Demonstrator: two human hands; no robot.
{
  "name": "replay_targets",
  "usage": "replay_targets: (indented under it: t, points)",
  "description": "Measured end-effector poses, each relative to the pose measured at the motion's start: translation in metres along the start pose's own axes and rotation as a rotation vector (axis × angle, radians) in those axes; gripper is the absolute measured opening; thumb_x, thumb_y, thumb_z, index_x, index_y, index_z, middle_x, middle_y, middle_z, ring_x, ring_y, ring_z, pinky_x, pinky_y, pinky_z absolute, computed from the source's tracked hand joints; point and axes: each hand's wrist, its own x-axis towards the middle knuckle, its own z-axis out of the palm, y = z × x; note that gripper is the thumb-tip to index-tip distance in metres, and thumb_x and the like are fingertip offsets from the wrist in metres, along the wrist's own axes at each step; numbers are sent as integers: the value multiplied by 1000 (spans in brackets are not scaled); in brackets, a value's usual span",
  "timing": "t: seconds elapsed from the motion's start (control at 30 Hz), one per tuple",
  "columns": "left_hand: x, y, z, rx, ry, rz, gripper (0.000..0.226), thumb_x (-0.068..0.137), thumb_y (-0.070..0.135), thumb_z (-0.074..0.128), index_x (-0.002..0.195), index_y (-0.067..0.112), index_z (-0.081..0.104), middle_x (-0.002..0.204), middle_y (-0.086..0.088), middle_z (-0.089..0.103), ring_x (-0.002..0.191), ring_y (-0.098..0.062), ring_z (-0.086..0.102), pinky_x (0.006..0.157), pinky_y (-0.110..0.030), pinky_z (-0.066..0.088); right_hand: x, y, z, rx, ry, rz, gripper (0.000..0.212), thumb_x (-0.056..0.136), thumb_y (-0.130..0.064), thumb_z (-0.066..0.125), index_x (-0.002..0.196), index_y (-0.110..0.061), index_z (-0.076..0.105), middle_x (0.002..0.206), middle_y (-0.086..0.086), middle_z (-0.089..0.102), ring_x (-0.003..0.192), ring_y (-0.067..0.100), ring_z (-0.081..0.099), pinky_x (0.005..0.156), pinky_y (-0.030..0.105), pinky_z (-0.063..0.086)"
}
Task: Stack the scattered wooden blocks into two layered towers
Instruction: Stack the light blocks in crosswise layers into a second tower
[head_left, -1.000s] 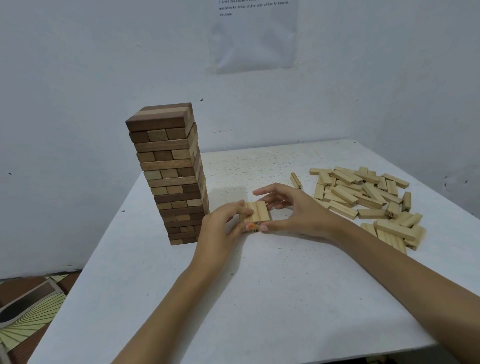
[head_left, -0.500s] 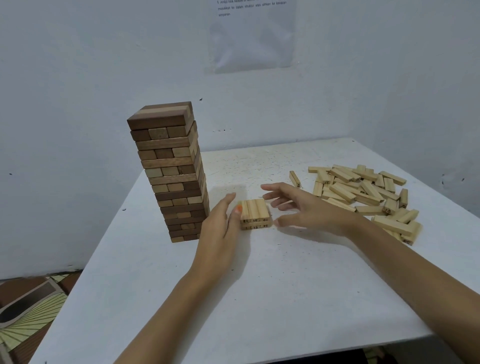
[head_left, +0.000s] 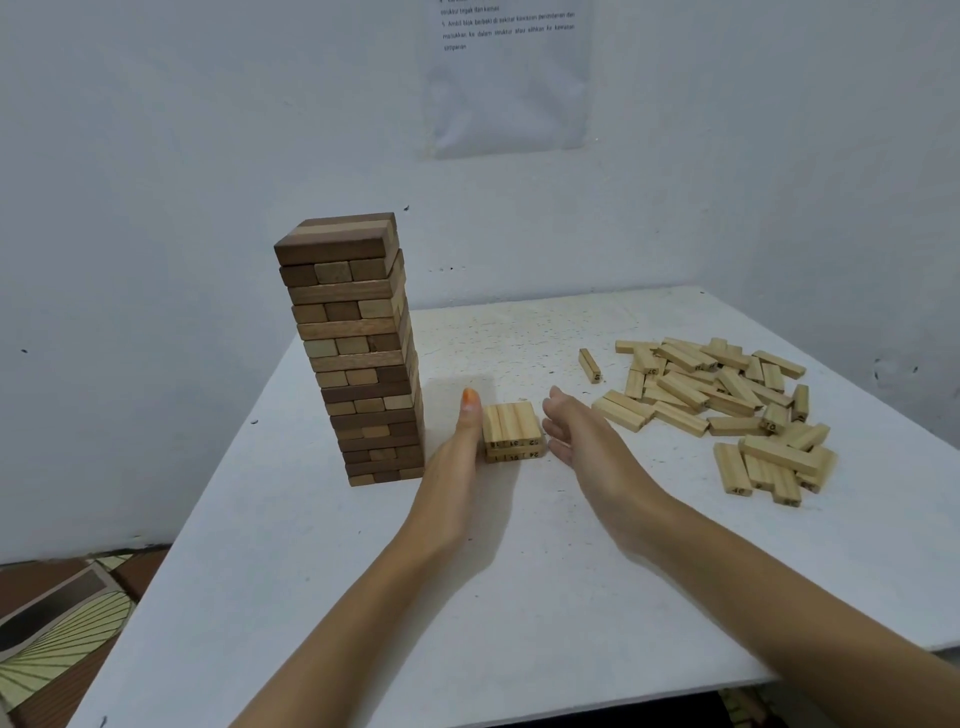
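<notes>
The low stack (head_left: 511, 426) has two layers and stands just right of the tall tower (head_left: 358, 353). The left hand (head_left: 460, 457) lies flat and open against its left side, and the right hand (head_left: 582, 441) is open just beside it. I think the next move is to fetch three loose blocks (head_left: 727, 395) from the right.

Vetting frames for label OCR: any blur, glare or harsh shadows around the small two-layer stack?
Head view: dim, flat light, no glare; soft shadow around the left hand on the table; small stack sharp, its printed numbers partly readable; right hand slightly soft at the fingers; wide-angle stretch toward the frame edges.
</notes>
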Motion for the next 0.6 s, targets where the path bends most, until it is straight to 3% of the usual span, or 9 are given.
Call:
replay_targets:
  t: [0.07,0.13,0.2,0.27,0.33,0.4,0.5,0.6]
  points:
    - [5,-3,-1,-6,-25,-14,45,99,49,16,89,36,58,74,35,65,74,26,55,72,3,39,0,-1,-1,21,-24,-1,38,103,-37,34,131,-19,50,145,3,43,134,15,41,118,41,24]
    - [6,-4,-4,-29,-35,-13,50,97,52,17,98,32,63,90,26,69,83,23,58,73,2,41,1,-1,-2,24,-45,10,38,103,-37,33,119,-4,42,135,0,46,131,15,43,117,39,26]
    - [6,-5,-4,-33,-49,-18,51,96,52,19,105,28,63,95,23,68,84,21,58,65,4,39,1,1,-3,8,-64,29,36,103,-40,33,108,-9,51,124,-13,55,128,12,45,116,36,25]
    - [3,-4,-1,-67,-75,-8,54,100,44,19,118,13,60,105,12,66,85,17,61,66,3,40,2,0,-2,23,-59,32,29,103,-42,33,91,-32,57,110,-21,56,123,7,45,117,36,23]
    - [1,-1,3,-81,-88,5,53,102,37,19,121,4,56,105,7,64,83,15,62,66,1,42,2,2,-1,43,-54,33,27,102,-45,34,113,-38,57,125,-15,55,130,7,41,119,37,21]
    - [3,-3,0,-78,-60,2,54,102,39,20,120,3,57,106,5,65,86,13,63,68,0,42,3,2,-1,45,-46,6,50,100,-48,35,146,-29,38,152,-12,37,141,7,29,121,40,17]
    - [5,-6,-4,-42,-15,-9,57,98,47,23,120,11,61,112,4,67,100,8,62,74,-3,43,4,2,-1,56,-40,3,56,100,-47,36,152,-27,29,156,-13,30,144,7,26,121,42,18]
    - [4,-4,-2,-51,-16,-22,48,101,41,25,111,13,62,95,14,70,83,16,62,65,1,41,2,0,-1,75,-29,3,51,101,-39,37,151,-26,31,152,-9,36,140,11,34,120,42,20]
